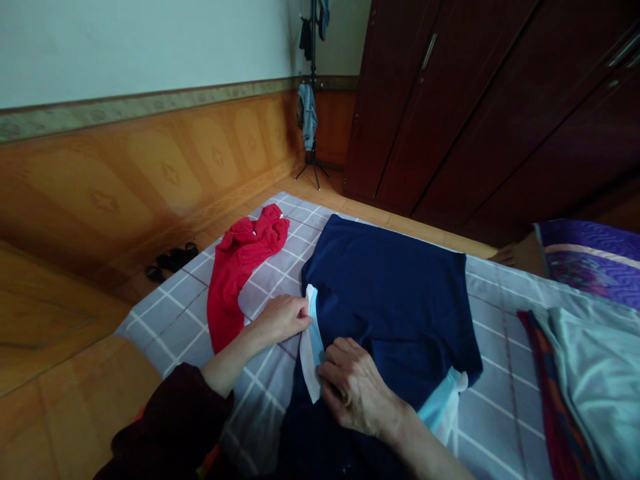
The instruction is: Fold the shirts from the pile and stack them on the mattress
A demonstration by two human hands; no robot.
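Note:
A navy blue garment (395, 280), perhaps a shirt, lies spread out on the checked bedsheet (280, 267). Along its left side runs a light blue and white strip of cloth (313, 353), and another such patch (443, 400) shows at the lower right. My left hand (287, 319) is closed, pinching the upper part of the left strip between thumb and fingers. Lower down, my right hand (353, 387) rests on the garment with curled fingers closed at the strip's inner edge. The near end of the garment runs into shadow close to my body.
A crumpled red garment (235, 267) lies left on the bed. At right are folded pale green cloth (600, 380) and purple bedding (595, 257). Beyond the bed stand a coat rack (313, 100) and dark wooden wardrobe (450, 113). Black shoes (173, 260) sit on the floor.

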